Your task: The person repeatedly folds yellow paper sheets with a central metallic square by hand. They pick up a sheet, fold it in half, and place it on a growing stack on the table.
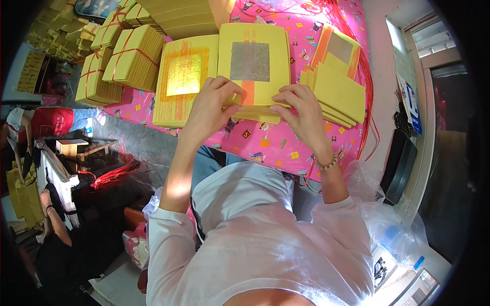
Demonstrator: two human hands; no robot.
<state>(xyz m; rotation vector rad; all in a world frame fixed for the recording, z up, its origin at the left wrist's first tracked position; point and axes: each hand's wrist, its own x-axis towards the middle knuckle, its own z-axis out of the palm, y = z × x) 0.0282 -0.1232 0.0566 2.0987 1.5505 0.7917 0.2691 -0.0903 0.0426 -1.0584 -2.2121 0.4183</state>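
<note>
A stack of yellow paper sheets (278, 53) lies in front of me, its top sheet bearing a silver-grey square and an orange stripe. My left hand (212, 104) pinches the near left edge of the top sheet between thumb and fingers. At the near right edge, my right hand (302, 115) grips the same sheet, thumb below and fingers curled over it. The sheet's near edge is lifted off the layers under it. Just left of it stands a pile of yellow paper (166, 109) topped by a shiny gold square. Folded yellow papers (339, 92) lie fanned beside my right hand.
A pink patterned cloth (260, 145) covers the table. Bundles of yellow paper tied with red string (133, 56) stand at the left. Red strings (365, 66) hang along the right edge. A clear plastic bag (393, 232) sits at my right. Other people work at the far left.
</note>
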